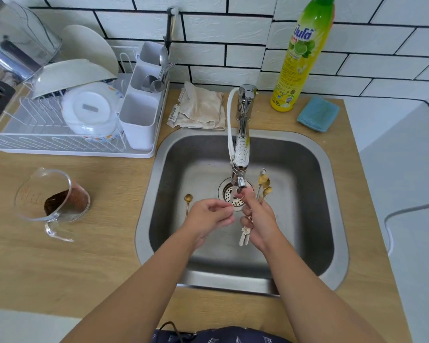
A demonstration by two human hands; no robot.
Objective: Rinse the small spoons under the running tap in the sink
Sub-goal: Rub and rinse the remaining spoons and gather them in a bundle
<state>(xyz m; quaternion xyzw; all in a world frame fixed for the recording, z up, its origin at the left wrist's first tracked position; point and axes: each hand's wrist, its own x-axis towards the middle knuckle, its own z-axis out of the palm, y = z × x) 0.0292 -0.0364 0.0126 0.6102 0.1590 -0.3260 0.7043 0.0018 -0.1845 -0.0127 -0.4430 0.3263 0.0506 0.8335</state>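
Right hand (pixel 256 219) clasps a bunch of small spoons (pixel 264 185) beside the tap (pixel 242 144) stream; left hand (pixel 208 216) pinches something thin, perhaps another handle.

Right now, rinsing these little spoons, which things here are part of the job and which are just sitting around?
Part of the job:
bunch of small spoons in right hand
left hand
single gold spoon
tap
sink

Just lying about:
measuring jug
dish rack
cloth
detergent bottle
blue sponge
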